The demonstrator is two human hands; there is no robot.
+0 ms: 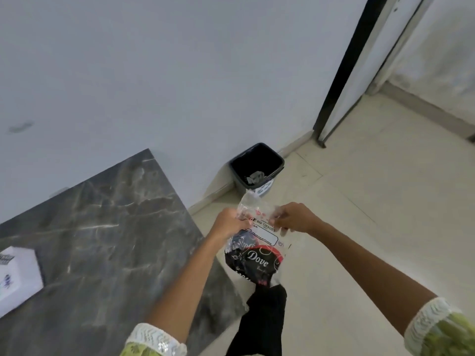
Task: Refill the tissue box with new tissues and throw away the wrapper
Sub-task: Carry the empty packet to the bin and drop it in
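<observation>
My left hand (228,223) and right hand (295,218) pinch limp clear-and-black plastic tissue wrapper (257,247); square black bin (257,165) well ahead. Early release risks wrapper fluttering onto floor.

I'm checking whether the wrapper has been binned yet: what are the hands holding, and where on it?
Both hands, left and right, grip the empty tissue wrapper at its clear upper end.

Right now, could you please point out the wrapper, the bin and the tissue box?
wrapper (258,260): head view, printed dark panel.
bin (279,158): head view, right rim.
tissue box (19,276): head view, white top face.
</observation>
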